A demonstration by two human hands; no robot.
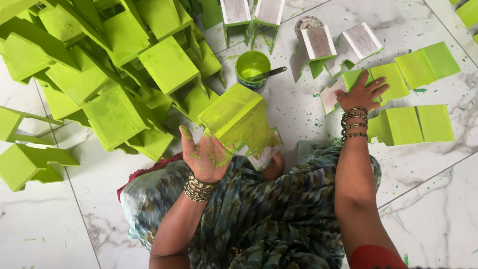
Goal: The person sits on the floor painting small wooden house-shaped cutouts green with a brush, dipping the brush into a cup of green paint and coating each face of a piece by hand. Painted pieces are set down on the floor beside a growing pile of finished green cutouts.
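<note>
wet green paint likely makes the small stool (239,119) slippery; left hand (206,157) grips its lower edge, right hand (361,92) lies flat, fingers spread, on another stool (358,82) farther right.

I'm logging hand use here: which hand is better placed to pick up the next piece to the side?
Probably the right hand: it already rests on a green piece on the floor, while the left hand holds the painted stool.

A heap of green painted stools (114,74) blocks the upper left of the frame. The paint tin (252,68) and unpainted stools (318,45) crowd the top centre. Bare marble floor (438,209) at lower right looks passable.
</note>
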